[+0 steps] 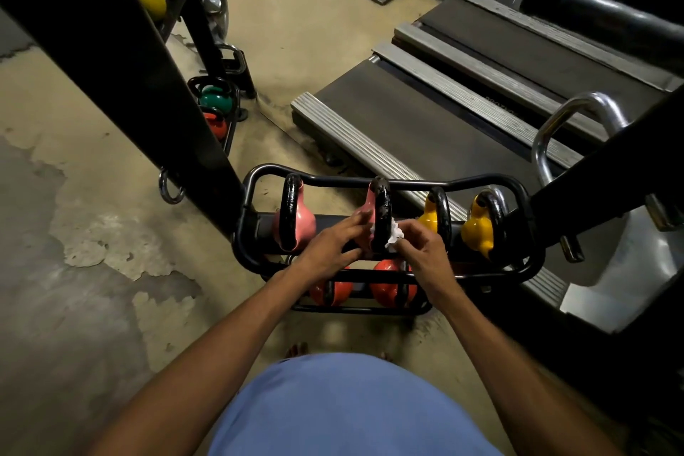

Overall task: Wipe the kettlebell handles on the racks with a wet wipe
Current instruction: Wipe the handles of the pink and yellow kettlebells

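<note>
A low black rack [533, 233] holds two pink kettlebells, two yellow ones [477, 229] and orange ones [385, 270] on the shelf below. The second pink kettlebell's black handle [381, 211] stands upright in the middle. My right hand [422, 248] pinches a white wet wipe [394, 233] against the lower right side of that handle. My left hand [329, 248] lies on the handle's left side, its straight fingers touching the pink body. The first pink kettlebell [299, 226] sits to the left, untouched.
A black upright post [148, 78] rises left of the rack. Behind it stands another rack with green [214, 100], red, yellow and pink kettlebells. Two treadmill decks [425, 122] lie beyond the rack. A chrome handle [577, 115] and a black bar stand at the right. The floor is worn concrete.
</note>
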Tool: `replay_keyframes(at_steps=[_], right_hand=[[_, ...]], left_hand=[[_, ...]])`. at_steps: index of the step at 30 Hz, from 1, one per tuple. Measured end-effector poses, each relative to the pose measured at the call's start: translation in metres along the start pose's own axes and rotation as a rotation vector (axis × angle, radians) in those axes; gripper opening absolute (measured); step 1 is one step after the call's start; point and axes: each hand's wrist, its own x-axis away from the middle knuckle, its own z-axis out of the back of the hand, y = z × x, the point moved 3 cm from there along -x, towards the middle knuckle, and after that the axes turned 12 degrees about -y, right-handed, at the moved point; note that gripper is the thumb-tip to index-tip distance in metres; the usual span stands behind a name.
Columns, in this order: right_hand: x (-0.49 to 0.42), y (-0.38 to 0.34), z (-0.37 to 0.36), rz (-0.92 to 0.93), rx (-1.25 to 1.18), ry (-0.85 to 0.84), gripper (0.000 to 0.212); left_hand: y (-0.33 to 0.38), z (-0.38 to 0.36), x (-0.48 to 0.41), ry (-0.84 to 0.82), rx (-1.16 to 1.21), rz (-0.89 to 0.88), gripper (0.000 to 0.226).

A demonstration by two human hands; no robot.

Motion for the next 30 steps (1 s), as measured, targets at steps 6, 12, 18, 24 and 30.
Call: replay_keyframes(at_steps=[6,12,18,24,30], right_hand=[[0.020,0.002,-0.010,0.204,0.519,0.203,0.020],[0.022,0.008,-0.018,0.407,0.915,0.247,0.015],[0.016,0.005,-0.018,0.706,1.366,0.013,0.021],[0.001,-0.027,-0.018,0.860,1.671,-0.124,0.037],[-0.045,-0.050,-0.036,0.345,1.908,-0.347,0.028]], left_hand=[[0.002,0.000,0.000,0.012,0.029,-0.024,0.068],[0.002,-0.001,0.000,0.017,0.036,-0.038,0.067],[0.000,-0.002,-0.001,-0.007,0.012,-0.020,0.065],[0.000,-0.001,-0.001,-0.001,-0.001,0.023,0.071],[0.004,-0.002,0.000,0.023,0.114,0.080,0.083]])
